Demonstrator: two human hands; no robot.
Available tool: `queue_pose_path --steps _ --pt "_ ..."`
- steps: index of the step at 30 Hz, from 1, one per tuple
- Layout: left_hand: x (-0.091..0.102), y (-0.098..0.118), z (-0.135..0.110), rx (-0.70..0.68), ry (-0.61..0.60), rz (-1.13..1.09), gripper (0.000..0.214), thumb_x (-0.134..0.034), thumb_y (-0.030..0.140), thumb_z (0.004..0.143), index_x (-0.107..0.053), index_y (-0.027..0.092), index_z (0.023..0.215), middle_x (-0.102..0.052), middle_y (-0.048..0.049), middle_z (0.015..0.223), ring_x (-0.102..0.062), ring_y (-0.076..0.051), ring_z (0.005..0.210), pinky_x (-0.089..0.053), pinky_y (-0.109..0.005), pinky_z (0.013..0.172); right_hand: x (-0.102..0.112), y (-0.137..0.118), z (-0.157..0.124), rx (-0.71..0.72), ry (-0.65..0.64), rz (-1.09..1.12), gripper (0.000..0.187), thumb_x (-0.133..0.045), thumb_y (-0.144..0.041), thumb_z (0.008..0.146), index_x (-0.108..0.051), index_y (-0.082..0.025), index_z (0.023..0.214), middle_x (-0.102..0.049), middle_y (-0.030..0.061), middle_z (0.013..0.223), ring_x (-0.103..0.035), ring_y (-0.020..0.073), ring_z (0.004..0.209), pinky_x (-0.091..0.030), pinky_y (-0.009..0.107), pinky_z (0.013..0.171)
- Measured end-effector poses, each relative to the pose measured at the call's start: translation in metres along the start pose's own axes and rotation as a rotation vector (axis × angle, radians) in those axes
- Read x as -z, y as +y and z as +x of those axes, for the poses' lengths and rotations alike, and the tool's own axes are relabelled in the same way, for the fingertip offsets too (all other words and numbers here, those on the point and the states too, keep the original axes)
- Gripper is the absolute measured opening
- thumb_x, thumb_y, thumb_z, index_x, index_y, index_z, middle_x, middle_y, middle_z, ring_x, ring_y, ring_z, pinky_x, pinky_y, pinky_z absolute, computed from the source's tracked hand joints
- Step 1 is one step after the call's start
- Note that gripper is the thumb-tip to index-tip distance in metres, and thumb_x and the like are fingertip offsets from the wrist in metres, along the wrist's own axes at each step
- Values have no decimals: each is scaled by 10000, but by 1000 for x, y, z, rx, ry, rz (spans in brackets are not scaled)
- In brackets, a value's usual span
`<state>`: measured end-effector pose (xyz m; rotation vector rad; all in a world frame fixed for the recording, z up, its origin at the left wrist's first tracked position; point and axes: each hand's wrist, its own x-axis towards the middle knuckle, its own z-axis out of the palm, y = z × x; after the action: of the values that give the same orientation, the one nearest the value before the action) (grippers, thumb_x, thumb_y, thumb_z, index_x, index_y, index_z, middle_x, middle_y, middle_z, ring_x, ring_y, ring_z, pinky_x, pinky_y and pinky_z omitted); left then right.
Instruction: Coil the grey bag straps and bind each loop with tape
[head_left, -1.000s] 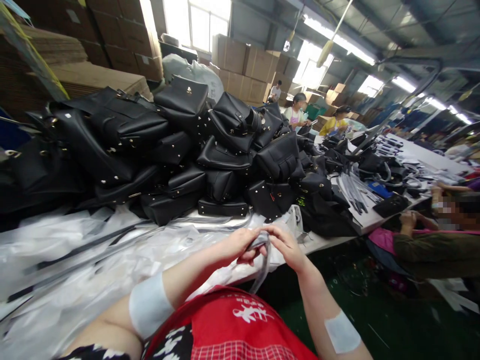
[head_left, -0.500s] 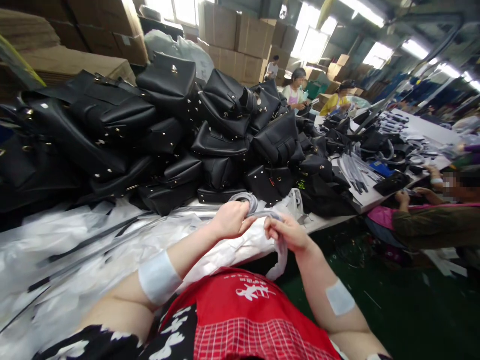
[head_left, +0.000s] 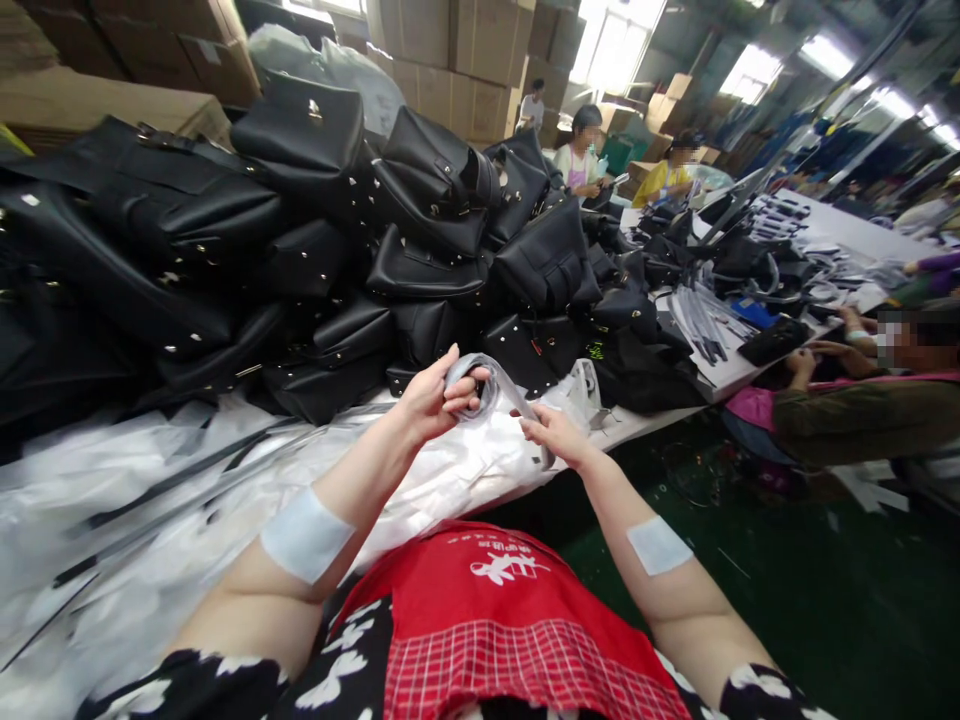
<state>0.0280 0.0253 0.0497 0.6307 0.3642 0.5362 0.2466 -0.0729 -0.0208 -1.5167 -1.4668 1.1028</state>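
Note:
A grey strap in clear plastic wrap (head_left: pixel 504 380) is coiled between my hands, over the near edge of the table. My left hand (head_left: pixel 442 395) is closed on the coil, its fingers curled through the loop. With thumb and fingers my right hand (head_left: pixel 553 432) pinches the strap where it runs down from the coil, and a short end hangs below that hand. Crumpled white wrapping (head_left: pixel 465 465) lies under both hands. Black handbags (head_left: pixel 427 270) with small metal studs are heaped just beyond them.
Wrapped grey straps (head_left: pixel 701 315) lie on the white table at the right, beside a blue packet (head_left: pixel 756 312). A co-worker (head_left: pixel 840 410) sits at the right edge. Other people work farther back. Cardboard boxes (head_left: pixel 450 75) are stacked behind the bags.
The coil has been lifted and opened toward me, with my left hand now turned and its fingers inside. My right hand has shifted slightly down the strap. The view has tilted a little.

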Motion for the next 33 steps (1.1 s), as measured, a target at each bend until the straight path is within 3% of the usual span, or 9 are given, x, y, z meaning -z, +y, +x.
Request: queue_pose_path --steps 4,8,12,14,17,21,25,29,33 --pt "-4 3 17 -344 171 -21 494 -301 428 976 -636 77 885 -463 34 521 -441 -82 440 -503 -281 707 -33 -5 0 -81 -50 17 394 -589 -478 809 -618 -136 1004 -482 -50 597 -439 89 526 -384 216 508" --pt "6 -17 27 -753 435 591 225 -558 398 865 -593 177 836 -565 -19 698 -545 -164 669 -450 -291 781 -51 -31 -11 -49 -307 264 373 -516 -513 864 -610 -155 911 -381 -83 518 -363 70 471 -392 222 523" --pt "17 -43 16 -671 233 1218 203 -694 375 721 -577 209 731 -558 -49 699 -551 -238 732 -403 -305 740 -28 -48 -16 -4 -238 422 357 -549 -513 862 -589 -159 835 -365 -93 481 -349 64 450 -395 230 549" --pt "18 -50 9 -577 137 1415 267 -698 441 704 -559 219 655 -525 -30 612 -540 -224 648 -377 -291 663 -15 -43 -15 -30 -241 335 400 -524 -540 866 -594 -151 809 -449 -62 499 -387 74 451 -378 228 522" --pt "19 -52 2 -369 118 1575 445 -645 568 720 -489 219 491 -424 12 448 -443 -156 468 -306 -264 535 -7 -28 -12 -10 -272 36 467 -419 -567 901 -617 -151 820 -587 14 640 -501 118 552 -396 250 553" --pt "29 -46 -3 84 7 1419 593 -487 699 770 -540 194 465 -418 23 348 -360 -103 322 -260 -241 416 -10 -17 -14 157 -145 -515 371 -487 -484 897 -632 -176 751 -624 47 727 -534 160 685 -365 274 644" --pt "43 -38 -4 380 -140 902 658 -383 708 824 -647 139 622 -361 49 297 -319 -96 265 -327 -231 386 -17 -16 -15 182 -106 -577 383 -442 -500 920 -592 -188 755 -592 20 690 -499 144 635 -323 264 596" --pt "41 -38 -3 339 -186 315 710 -265 632 911 -658 90 678 -268 89 277 -227 -60 245 -454 -244 500 -45 -9 -17 148 -40 -240 566 -211 -598 950 -530 -192 718 -496 -12 564 -459 131 552 -355 265 569" --pt "27 -60 -4 161 -129 15 717 -161 578 951 -652 100 739 -269 85 340 -275 -67 305 -461 -239 552 -84 -1 -24 44 9 123 666 -183 -683 905 -602 -164 916 -487 3 538 -402 127 446 -293 257 420"
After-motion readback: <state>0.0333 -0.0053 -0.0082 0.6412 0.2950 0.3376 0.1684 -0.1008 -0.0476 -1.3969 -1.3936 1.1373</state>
